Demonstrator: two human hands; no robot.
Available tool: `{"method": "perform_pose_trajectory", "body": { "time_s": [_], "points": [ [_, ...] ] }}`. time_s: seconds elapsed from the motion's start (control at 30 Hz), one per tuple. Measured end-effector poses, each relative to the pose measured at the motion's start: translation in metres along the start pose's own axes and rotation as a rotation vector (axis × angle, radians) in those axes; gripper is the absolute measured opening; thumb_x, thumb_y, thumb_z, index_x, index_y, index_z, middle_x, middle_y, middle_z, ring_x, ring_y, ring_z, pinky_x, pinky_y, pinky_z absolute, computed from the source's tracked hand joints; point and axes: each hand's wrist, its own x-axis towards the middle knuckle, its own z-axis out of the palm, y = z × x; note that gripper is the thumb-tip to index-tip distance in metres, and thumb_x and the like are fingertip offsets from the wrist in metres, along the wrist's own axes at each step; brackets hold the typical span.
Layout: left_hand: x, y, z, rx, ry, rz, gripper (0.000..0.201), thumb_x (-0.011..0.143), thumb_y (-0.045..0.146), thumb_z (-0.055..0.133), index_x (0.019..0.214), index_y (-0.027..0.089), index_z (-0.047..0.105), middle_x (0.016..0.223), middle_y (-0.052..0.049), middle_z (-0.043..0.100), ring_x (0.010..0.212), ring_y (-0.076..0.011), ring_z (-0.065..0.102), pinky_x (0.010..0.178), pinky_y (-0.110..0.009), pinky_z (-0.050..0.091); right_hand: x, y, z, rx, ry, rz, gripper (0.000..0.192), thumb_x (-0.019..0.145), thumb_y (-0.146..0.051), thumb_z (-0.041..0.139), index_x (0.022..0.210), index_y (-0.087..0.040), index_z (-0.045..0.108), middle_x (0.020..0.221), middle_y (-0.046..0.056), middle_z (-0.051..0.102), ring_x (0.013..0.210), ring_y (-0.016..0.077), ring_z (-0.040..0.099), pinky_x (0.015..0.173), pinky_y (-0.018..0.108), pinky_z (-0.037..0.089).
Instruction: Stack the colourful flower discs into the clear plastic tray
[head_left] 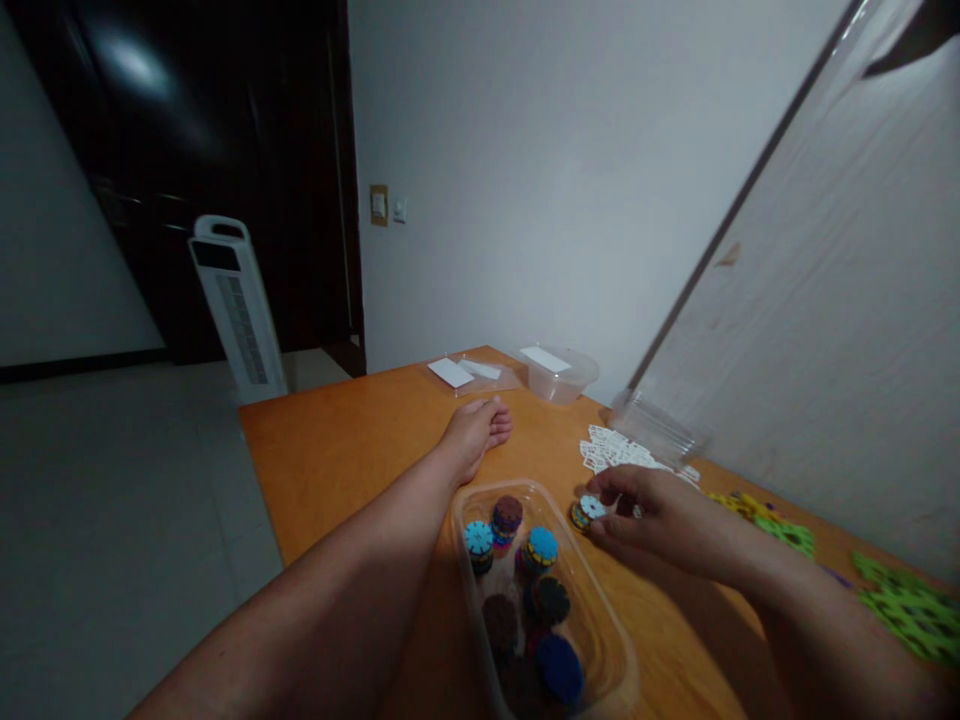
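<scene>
My right hand (660, 515) pinches a small stack of toothed colored discs (586, 513) with a pale blue one on top, just right of a clear plastic tub (607, 625). The tub holds several short stacks of the same discs, blue, purple, brown and dark ones. My left hand (476, 430) rests flat on the orange table (337, 450) beyond the tub, fingers loosely together, holding nothing.
A heap of white discs (611, 450) lies behind my right hand beside a clear lid. Green and yellow discs (907, 605) are spread at the right. Empty clear containers (559, 372) stand at the table's far end. A white tower fan (236, 305) stands on the floor.
</scene>
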Motion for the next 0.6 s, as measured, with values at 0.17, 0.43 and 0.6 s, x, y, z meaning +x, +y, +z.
{"method": "perform_pose_trajectory", "body": {
  "time_s": [0.17,0.43,0.6],
  "points": [
    [0.000,0.001,0.001,0.008,0.006,-0.008,0.024,0.093,0.035,0.059,0.082,0.014,0.061,0.075,-0.006,0.063,0.067,-0.0114,0.061,0.071,-0.026,0.053,0.001,-0.003,0.002,-0.005,0.006,0.025,0.026,0.083,-0.033,0.063,0.104,-0.019,0.072,0.085,0.005,0.073,0.073,0.0197,0.061,0.065,0.031,0.046],
    [-0.001,0.001,0.001,0.009,-0.006,-0.006,0.024,0.093,0.035,0.058,0.082,0.014,0.062,0.075,-0.006,0.063,0.068,-0.0115,0.061,0.073,-0.027,0.053,-0.003,-0.002,-0.004,0.021,0.018,0.004,0.020,0.084,-0.032,0.064,0.096,-0.020,0.073,0.079,0.003,0.070,0.070,0.0183,0.060,0.061,0.029,0.043],
    [0.000,0.000,0.000,0.009,-0.012,-0.009,0.024,0.092,0.036,0.060,0.082,0.014,0.062,0.076,-0.006,0.063,0.069,-0.0118,0.061,0.075,-0.028,0.053,-0.014,-0.024,-0.017,-0.012,0.089,-0.141,0.017,0.088,-0.035,0.064,0.099,-0.025,0.073,0.095,0.003,0.071,0.085,0.0201,0.063,0.072,0.030,0.047]
  ]
}}
